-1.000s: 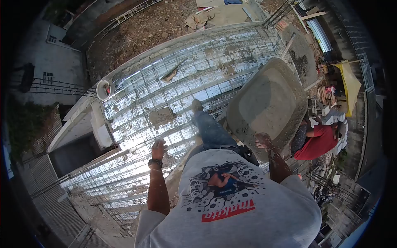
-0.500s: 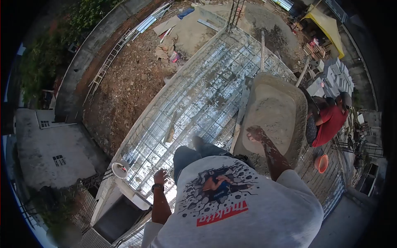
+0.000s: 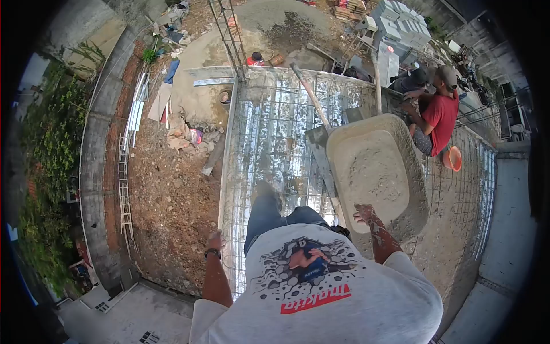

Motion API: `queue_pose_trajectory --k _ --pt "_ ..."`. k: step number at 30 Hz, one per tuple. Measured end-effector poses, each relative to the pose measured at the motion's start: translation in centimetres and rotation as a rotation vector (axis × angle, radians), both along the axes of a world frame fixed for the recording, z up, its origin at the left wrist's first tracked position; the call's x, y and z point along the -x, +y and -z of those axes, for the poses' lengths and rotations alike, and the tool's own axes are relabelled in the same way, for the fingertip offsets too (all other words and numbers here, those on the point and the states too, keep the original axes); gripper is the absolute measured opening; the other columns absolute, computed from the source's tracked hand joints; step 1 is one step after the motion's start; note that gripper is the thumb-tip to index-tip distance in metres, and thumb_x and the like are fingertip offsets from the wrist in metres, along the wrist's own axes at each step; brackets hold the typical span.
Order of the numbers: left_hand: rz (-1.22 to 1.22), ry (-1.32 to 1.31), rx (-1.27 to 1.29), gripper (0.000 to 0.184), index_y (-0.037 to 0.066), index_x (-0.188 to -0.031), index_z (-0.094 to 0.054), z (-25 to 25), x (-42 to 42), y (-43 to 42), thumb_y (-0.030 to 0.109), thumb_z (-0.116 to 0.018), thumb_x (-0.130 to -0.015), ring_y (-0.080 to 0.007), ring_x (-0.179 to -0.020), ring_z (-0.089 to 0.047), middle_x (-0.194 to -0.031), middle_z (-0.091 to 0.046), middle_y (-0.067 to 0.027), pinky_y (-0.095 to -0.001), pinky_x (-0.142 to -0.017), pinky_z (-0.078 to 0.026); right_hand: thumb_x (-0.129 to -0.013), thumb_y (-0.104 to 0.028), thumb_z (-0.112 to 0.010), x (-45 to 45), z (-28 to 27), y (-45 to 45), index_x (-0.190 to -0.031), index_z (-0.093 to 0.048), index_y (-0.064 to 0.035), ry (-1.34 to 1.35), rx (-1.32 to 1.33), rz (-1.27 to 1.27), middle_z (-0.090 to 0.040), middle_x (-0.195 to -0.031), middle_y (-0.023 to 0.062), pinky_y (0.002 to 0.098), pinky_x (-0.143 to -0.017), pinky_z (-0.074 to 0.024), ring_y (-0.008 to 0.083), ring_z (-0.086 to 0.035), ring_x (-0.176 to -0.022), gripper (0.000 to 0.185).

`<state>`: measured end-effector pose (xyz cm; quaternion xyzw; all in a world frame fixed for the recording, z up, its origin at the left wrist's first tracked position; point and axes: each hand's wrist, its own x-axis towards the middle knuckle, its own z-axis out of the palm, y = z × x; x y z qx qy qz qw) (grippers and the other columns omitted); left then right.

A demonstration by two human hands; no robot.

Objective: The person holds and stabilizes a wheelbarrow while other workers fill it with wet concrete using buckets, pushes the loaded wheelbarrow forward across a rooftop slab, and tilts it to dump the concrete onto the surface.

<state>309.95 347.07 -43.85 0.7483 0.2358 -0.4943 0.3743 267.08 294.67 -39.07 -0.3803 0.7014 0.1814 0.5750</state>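
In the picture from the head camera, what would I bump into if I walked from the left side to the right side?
Green trees → ladder → left hand → big tub → orange bucket.

A mesh-covered deck [image 3: 272, 123] glints in bright daylight; beyond its left edge lies reddish, rubble-strewn ground [image 3: 172, 195], then a grey boundary wall [image 3: 94, 166] and green trees [image 3: 50, 212]. Pale blocks [image 3: 399, 26] stand stacked past the deck's far edge, towards the right.

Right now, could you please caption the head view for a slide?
Right hand by tub of grey mix, steel mesh alongside.
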Motion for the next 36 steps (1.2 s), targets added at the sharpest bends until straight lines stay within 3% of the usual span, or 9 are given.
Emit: queue_pose_trajectory --k 2,4,8,12,18,22,25,30,36 --pt "0.005 0.005 0.082 0.057 0.013 -0.137 -0.042 1.2 -9.0 -4.4 0.047 -0.051 -0.092 -0.0272 -0.109 -0.059 -0.130 -0.055 -0.0098 -0.0472 -0.086 -0.046 -0.087 -0.042 -0.060 -0.7 -0.3 0.1 -0.097 -0.059 -0.0102 0.033 -0.033 0.055 -0.064 -0.083 0.0086 0.0347 -0.058 -0.0487 0.0173 -0.058 -0.059 0.034" --pt "0.057 -0.147 0.081 0.036 0.012 -0.114 -0.060 -1.3 -16.9 -12.4 0.038 -0.057 -0.091 -0.0179 -0.081 -0.064 -0.099 -0.064 -0.0030 -0.0310 -0.061 -0.048 -0.087 -0.042 -0.060 -3.8 -1.4 0.6 -0.094 -0.059 -0.0107 0.054 -0.084 0.059 -0.063 -0.081 0.0077 0.0334 -0.056 -0.0477 0.0172 -0.058 -0.059 0.032" --pt "0.278 -0.400 0.305 0.029 0.010 -0.113 -0.062 -7.2 -28.8 -29.6 0.030 -0.056 -0.092 -0.0161 -0.079 -0.064 -0.099 -0.066 -0.0026 -0.0293 -0.061 -0.049 -0.086 -0.041 -0.061 -11.9 -1.0 -1.9 -0.099 -0.060 -0.0121 -0.040 -0.067 0.193 -0.067 -0.085 0.0083 0.0361 -0.054 -0.0489 0.0197 -0.062 -0.063 0.032" --pt "0.403 -0.390 0.434 0.027 0.008 -0.113 -0.062 -7.5 -35.6 -45.2 0.025 -0.054 -0.093 -0.0163 -0.084 -0.066 -0.103 -0.066 -0.0036 -0.0294 -0.063 -0.051 -0.089 -0.042 -0.058 -18.2 4.6 -6.4 -0.111 -0.060 -0.0116 -0.313 -0.158 0.380 -0.067 -0.094 0.0107 0.0444 -0.071 -0.0528 0.0247 -0.066 -0.078 0.037" --pt "0.834 -0.391 0.400 0.035 0.004 -0.118 -0.060 1.0 -42.0 -62.2 0.026 -0.058 -0.091 -0.0152 -0.087 -0.065 -0.105 -0.066 -0.0073 -0.0292 -0.072 -0.052 -0.090 -0.041 -0.057 -29.3 13.8 -18.1 -0.121 -0.057 -0.0089 -0.282 -0.109 0.465 -0.067 -0.099 0.0160 0.0433 -0.066 -0.0536 0.0265 -0.066 -0.074 0.045" --pt "1.070 -0.207 0.211 0.042 0.003 -0.123 -0.058 -8.4 -44.9 -72.8 0.028 -0.062 -0.089 -0.0125 -0.085 -0.064 -0.107 -0.066 -0.0070 -0.0270 -0.069 -0.051 -0.089 -0.045 -0.059 -38.0 9.1 -24.2 -0.113 -0.057 -0.0048 -0.341 0.007 0.355 -0.067 -0.088 0.0121 0.0348 -0.059 -0.0537 0.0205 -0.065 -0.068 0.047" --pt "1.117 -0.332 0.344 0.044 0.008 -0.115 -0.064 -6.2 -49.1 -77.8 0.042 -0.061 -0.086 -0.0146 -0.083 -0.066 -0.099 -0.068 -0.0080 -0.0300 -0.075 -0.051 -0.087 -0.046 -0.064 -44.8 -0.3 -30.0 -0.112 -0.055 -0.0031 -0.373 0.107 0.385 -0.067 -0.084 0.0112 0.0327 -0.057 -0.0540 0.0185 -0.066 -0.068 0.050" --pt "1.316 -0.280 0.195 0.045 0.009 -0.111 -0.066 -1.3 -53.6 -87.7 0.044 -0.064 -0.084 -0.0156 -0.079 -0.067 -0.101 -0.068 -0.0119 -0.0307 -0.075 -0.052 -0.086 -0.042 -0.067 -45.2 2.9 -28.8 -0.101 -0.054 -0.0059 -0.413 0.207 0.890 -0.065 -0.077 0.0112 0.0317 -0.047 -0.0505 0.0209 -0.062 -0.059 0.041" --pt "1.864 -0.173 0.252 0.050 0.008 -0.114 -0.064 -5.5 -54.0 -103.2 0.048 -0.058 -0.085 -0.0274 -0.102 -0.064 -0.107 -0.067 -0.0164 -0.0372 -0.091 -0.046 -0.088 -0.044 -0.057 -49.5 3.5 -19.0 -0.103 -0.060 -0.0128 -0.073 0.181 1.181 -0.064 -0.088 0.0137 0.0432 -0.066 -0.0511 0.0273 -0.062 -0.072 0.035"
